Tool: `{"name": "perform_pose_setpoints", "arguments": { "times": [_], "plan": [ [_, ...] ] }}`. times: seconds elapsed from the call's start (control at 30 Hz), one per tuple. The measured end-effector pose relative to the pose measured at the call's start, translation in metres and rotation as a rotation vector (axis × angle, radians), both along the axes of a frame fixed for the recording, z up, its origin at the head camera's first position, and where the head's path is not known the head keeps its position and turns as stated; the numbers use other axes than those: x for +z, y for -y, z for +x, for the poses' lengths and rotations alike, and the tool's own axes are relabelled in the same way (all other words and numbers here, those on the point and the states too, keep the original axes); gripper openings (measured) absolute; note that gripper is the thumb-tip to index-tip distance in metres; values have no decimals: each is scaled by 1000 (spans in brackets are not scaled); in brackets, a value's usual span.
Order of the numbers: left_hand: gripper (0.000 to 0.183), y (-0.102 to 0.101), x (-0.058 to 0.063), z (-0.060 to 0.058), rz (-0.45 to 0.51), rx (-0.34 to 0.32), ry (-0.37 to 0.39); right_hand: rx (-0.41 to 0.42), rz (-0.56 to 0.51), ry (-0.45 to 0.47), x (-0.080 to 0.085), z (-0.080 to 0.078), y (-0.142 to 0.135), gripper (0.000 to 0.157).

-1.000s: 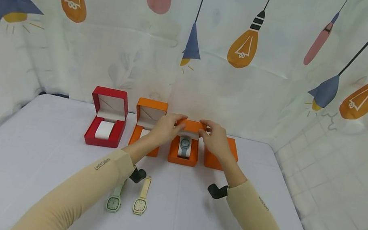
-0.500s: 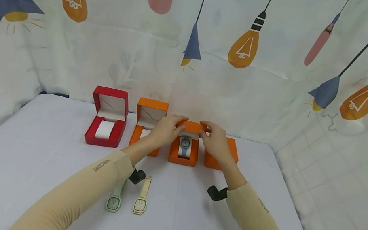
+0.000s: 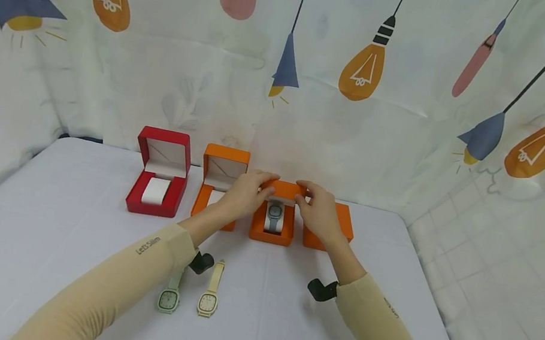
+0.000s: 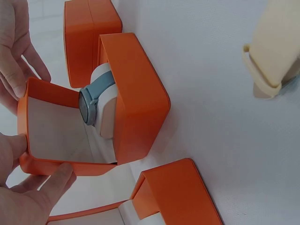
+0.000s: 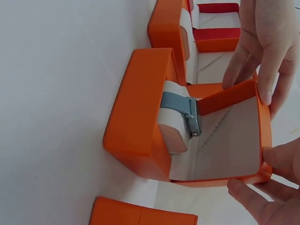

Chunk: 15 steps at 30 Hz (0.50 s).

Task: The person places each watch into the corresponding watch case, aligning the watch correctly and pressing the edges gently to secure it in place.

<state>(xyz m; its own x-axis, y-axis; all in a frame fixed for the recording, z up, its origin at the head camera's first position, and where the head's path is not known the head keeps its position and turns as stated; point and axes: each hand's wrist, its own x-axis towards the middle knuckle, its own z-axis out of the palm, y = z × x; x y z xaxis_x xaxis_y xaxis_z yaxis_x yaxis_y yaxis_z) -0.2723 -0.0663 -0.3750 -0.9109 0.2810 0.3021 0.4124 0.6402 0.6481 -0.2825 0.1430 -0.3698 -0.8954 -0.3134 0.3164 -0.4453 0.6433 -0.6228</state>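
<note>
An orange watch box (image 3: pixel 270 236) stands near the back of the table with its lid (image 3: pixel 287 189) partly raised. Inside, a blue-grey watch (image 4: pixel 89 104) is wrapped round a white cushion (image 5: pixel 172 136). My left hand (image 3: pixel 247 191) grips the lid's left side, thumb at the rim and fingers along the side. On the opposite corner, my right hand (image 3: pixel 319 207) holds the lid the same way, its thumb (image 5: pixel 281 159) on the front edge. Nearer the front lie a pale green watch (image 3: pixel 168 300) and a cream watch (image 3: pixel 207 303), the green strap partly covered by the left sleeve.
To the left, a red watch box (image 3: pixel 151 211) and another orange watch box (image 3: pixel 227 153) stand with lids up and white cushions inside. At the right is a closed orange box (image 3: pixel 345 220), partly behind my right hand. A patterned curtain (image 3: pixel 146 81) hangs behind the table.
The held lid has come down very slightly, with both hands moving along with it. The watches and the other boxes stay where they were.
</note>
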Motion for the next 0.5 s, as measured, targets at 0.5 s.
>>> {"name": "perform_pose_setpoints", "arguments": {
  "times": [0.5],
  "plan": [
    [40,0,-2,4,0,-3,3,2,4,-25,-4,3,1,35]
  ]
}}
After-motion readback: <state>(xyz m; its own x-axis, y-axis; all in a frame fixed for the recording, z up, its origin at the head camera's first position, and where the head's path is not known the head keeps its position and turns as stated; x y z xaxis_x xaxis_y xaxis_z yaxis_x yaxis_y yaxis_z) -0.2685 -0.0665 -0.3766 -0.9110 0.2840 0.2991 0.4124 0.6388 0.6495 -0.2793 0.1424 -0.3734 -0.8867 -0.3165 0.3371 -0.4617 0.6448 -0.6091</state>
